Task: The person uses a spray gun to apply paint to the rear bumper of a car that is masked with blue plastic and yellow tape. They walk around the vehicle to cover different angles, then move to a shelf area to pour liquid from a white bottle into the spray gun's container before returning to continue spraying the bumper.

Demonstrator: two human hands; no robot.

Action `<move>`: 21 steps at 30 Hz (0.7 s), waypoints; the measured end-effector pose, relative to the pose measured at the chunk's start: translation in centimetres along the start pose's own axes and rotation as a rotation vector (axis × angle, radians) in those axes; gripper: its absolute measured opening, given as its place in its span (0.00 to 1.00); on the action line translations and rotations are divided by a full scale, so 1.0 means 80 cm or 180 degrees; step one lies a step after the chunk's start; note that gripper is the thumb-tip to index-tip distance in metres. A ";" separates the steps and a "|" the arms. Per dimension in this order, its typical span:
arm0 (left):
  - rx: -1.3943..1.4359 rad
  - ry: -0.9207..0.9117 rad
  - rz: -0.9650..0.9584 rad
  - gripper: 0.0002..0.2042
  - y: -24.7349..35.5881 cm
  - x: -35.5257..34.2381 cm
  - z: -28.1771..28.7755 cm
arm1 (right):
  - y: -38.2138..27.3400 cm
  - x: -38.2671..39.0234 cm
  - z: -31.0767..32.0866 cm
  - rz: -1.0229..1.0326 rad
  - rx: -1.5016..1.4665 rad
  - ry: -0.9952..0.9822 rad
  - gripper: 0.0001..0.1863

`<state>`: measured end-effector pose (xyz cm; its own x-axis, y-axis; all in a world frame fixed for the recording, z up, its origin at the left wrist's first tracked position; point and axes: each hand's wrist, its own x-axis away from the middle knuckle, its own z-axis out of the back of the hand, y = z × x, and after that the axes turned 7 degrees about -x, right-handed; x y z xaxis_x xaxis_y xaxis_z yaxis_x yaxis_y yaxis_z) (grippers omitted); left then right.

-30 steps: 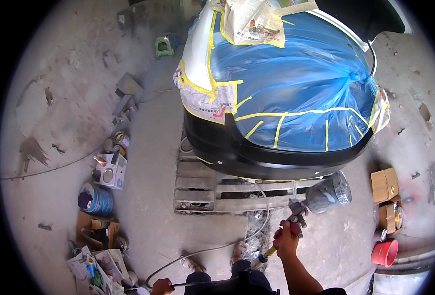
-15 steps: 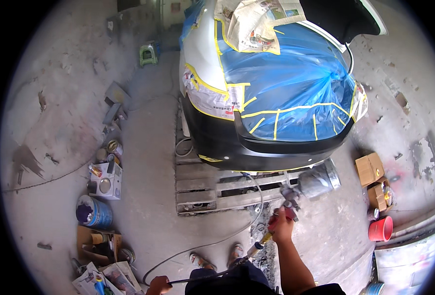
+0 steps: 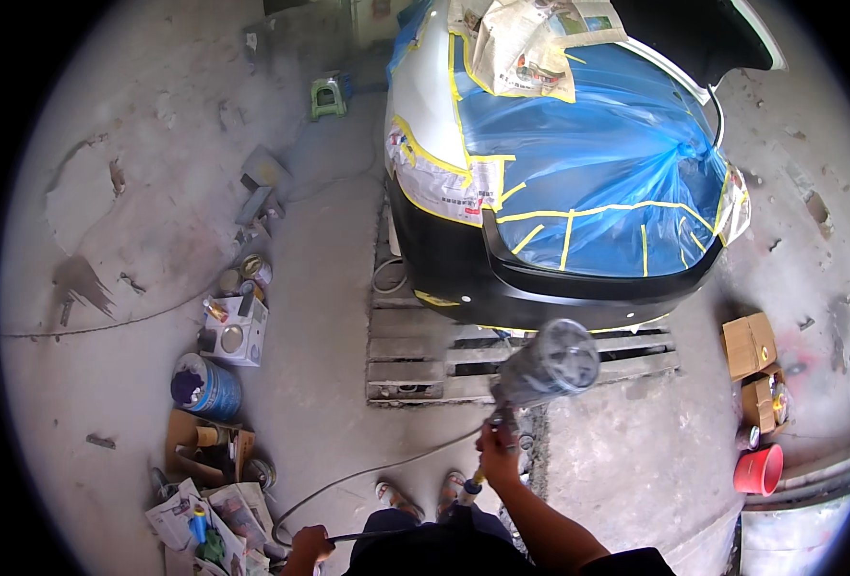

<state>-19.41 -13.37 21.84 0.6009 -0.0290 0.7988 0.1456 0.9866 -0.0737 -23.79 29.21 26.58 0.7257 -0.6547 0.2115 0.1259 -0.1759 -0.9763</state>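
Observation:
My right hand (image 3: 499, 456) is closed round the grip of a paint spray gun, whose cloudy cup (image 3: 551, 360) sticks up and tilts right. The gun is level with the lower edge of a black car bumper (image 3: 550, 300), in front of its middle; the gap between them is hard to judge. Low on the left, my left hand (image 3: 311, 544) is wrapped round the air hose (image 3: 382, 470), which loops forward and back past the gun. Blue plastic sheeting (image 3: 598, 134), yellow tape and newspaper (image 3: 516, 48) cover the car's rear opening and sides.
Wooden slats (image 3: 406, 374) lie on the floor under the bumper. Along the left stand a white box (image 3: 237, 331), a blue bucket (image 3: 218, 392) and an open carton (image 3: 183, 446). On the right are cardboard boxes (image 3: 749, 346) and a red bucket (image 3: 758, 469). A green stool (image 3: 328, 99) stands farther back.
The spray gun has swung left along the bumper and turned, so its cup now points more towards me. My left hand still grips the hose. The whole view has shifted slightly.

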 end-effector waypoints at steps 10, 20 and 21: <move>0.0366 0.0329 0.0347 0.15 -0.083 0.010 -0.012 | -0.023 0.052 -0.112 -0.1125 0.0317 -0.1044 0.21; 0.0672 0.0827 0.0307 0.15 -0.286 -0.037 0.037 | -0.039 0.127 -0.339 -0.0932 0.0026 -0.0840 0.13; 0.0686 0.0917 0.0240 0.14 -0.304 -0.039 0.051 | -0.043 0.135 -0.359 -0.0918 0.0038 -0.0896 0.13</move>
<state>-28.02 -36.60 23.58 0.8049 0.0312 0.5926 -0.0580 0.9980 0.0262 -35.85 1.61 33.55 0.8162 -0.3524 0.4578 0.3580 -0.3134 -0.8795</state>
